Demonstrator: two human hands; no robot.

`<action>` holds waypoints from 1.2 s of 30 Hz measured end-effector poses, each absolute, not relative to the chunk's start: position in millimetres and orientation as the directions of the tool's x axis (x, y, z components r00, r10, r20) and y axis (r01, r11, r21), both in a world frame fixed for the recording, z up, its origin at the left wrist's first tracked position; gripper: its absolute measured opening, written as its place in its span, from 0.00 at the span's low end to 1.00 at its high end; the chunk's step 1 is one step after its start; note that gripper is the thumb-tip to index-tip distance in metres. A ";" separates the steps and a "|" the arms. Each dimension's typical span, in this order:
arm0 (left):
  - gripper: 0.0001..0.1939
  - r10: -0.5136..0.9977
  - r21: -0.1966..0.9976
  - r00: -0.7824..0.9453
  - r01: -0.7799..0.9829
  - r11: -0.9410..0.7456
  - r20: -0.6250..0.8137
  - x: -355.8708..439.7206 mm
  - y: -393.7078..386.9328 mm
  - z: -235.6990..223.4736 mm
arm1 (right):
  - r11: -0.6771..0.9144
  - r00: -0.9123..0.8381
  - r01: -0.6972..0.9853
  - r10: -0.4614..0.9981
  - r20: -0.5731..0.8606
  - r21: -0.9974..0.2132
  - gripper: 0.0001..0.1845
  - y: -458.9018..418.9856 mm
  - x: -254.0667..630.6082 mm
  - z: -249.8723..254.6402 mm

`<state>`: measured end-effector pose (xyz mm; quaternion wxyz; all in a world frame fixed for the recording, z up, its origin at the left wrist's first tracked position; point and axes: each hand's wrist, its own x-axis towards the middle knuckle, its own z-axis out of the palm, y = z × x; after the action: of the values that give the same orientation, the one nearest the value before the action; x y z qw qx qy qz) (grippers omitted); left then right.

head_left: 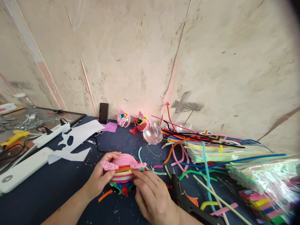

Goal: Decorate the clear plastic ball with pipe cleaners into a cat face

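A round ornament (123,175) wrapped in chenille stems is between my hands, low over the table. Its top is pink, with orange, yellow and white bands below and two fuzzy pink ears. Red, blue and green parts show at the lower edge. My left hand (100,176) grips its left side, thumb in front beside the left ear. Curled around the right side, my right hand (151,192) has its fingertips against the bands below the right ear; its palm is turned away. Right of that hand lies a black glue gun (181,193), partly covered by the wrist.
Two similar pink ornaments (142,121) and a clear plastic half-ball (152,133) stand near the wall. Loose chenille stems (206,162) and plastic-wrapped bundles (269,184) cover the right side. Cut white paper (79,136), a phone (103,113) and a power strip (52,134) are at left.
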<state>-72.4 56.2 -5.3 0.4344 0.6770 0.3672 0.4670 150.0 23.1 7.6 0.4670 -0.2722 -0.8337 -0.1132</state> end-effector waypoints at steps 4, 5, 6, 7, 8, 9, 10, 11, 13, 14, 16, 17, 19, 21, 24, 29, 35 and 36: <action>0.15 0.896 0.919 0.297 0.117 -0.377 0.329 -72.0 55.6 -5.9 | 0.848 -0.494 0.530 0.328 0.805 -0.021 0.12 24.8 150.3 7.0; 0.15 0.895 0.917 0.298 0.120 -0.381 0.333 -71.8 55.4 -6.0 | 0.852 -0.507 0.523 0.326 0.798 -0.015 0.12 24.8 150.3 6.8; 0.15 0.892 0.914 0.299 0.121 -0.386 0.338 -71.4 55.2 -6.0 | 0.854 -0.514 0.521 0.327 0.793 -0.014 0.12 24.7 150.2 6.6; 0.15 0.889 0.912 0.302 0.119 -0.392 0.343 -71.0 55.0 -5.9 | 0.853 -0.514 0.522 0.328 0.793 -0.015 0.12 24.5 150.0 6.3; 0.15 0.886 0.911 0.307 0.117 -0.397 0.347 -70.5 54.7 -5.7 | 0.851 -0.512 0.526 0.330 0.793 -0.014 0.12 24.3 149.7 5.8; 0.15 0.883 0.909 0.313 0.115 -0.400 0.349 -70.0 54.3 -5.4 | 0.846 -0.507 0.533 0.333 0.795 -0.014 0.12 24.0 149.4 5.3; 0.15 0.881 0.908 0.320 0.115 -0.402 0.350 -69.6 53.8 -5.0 | 0.841 -0.501 0.541 0.338 0.797 -0.016 0.12 23.8 149.0 4.7; 0.15 0.878 0.907 0.327 0.116 -0.404 0.350 -69.2 53.3 -4.6 | 0.836 -0.496 0.548 0.342 0.798 -0.018 0.12 23.5 148.6 4.0; 0.14 0.873 0.905 0.336 0.116 -0.409 0.352 -68.7 52.3 -3.6 | 0.834 -0.491 0.552 0.345 0.800 -0.021 0.12 23.1 147.7 2.5; 0.14 0.872 0.904 0.339 0.117 -0.411 0.353 -68.5 51.9 -3.1 | 0.833 -0.495 0.552 0.345 0.798 -0.018 0.12 22.9 147.3 1.8; 0.15 0.873 0.906 0.342 0.117 -0.408 0.349 -68.0 51.1 -2.1 | 0.833 -0.503 0.553 0.332 0.798 0.002 0.12 22.6 146.5 0.6; 0.15 0.873 0.907 0.342 0.115 -0.406 0.348 -67.7 50.9 -1.6 | 0.831 -0.507 0.556 0.326 0.798 0.014 0.12 22.4 146.1 0.2; 0.16 0.874 0.909 0.341 0.110 -0.403 0.347 -66.9 50.5 -0.7 | 0.823 -0.508 0.568 0.324 0.798 0.028 0.13 21.8 145.5 -0.3; 0.16 0.874 0.907 0.339 0.112 -0.405 0.348 -66.0 50.2 -0.3 | 0.816 -0.508 0.577 0.328 0.797 0.032 0.13 21.2 145.3 -0.1; 0.17 0.872 0.905 0.344 0.120 -0.408 0.347 -65.8 49.2 -1.3 | 0.814 -0.508 0.579 0.327 0.797 0.035 0.13 20.7 145.7 0.5; 0.19 0.877 0.899 0.302 0.115 -0.424 0.375 -67.2 48.3 -7.9 | 0.822 -0.465 0.568 0.341 0.817 -0.019 0.12 24.1 146.3 -1.5; 0.18 0.873 0.891 0.274 0.097 -0.444 0.405 -67.0 51.5 -12.8 | 0.843 -0.336 0.481 0.431 0.838 -0.240 0.12 32.3 151.3 6.3; 0.18 0.875 0.893 0.272 0.099 -0.440 0.401 -67.0 51.9 -12.8 | 0.831 -0.286 0.465 0.468 0.837 -0.305 0.12 33.6 153.9 10.4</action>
<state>-67.0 51.9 -12.8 0.3957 0.6924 0.3515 0.4904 153.9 33.6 10.4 0.5220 -0.2908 -0.8018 0.0011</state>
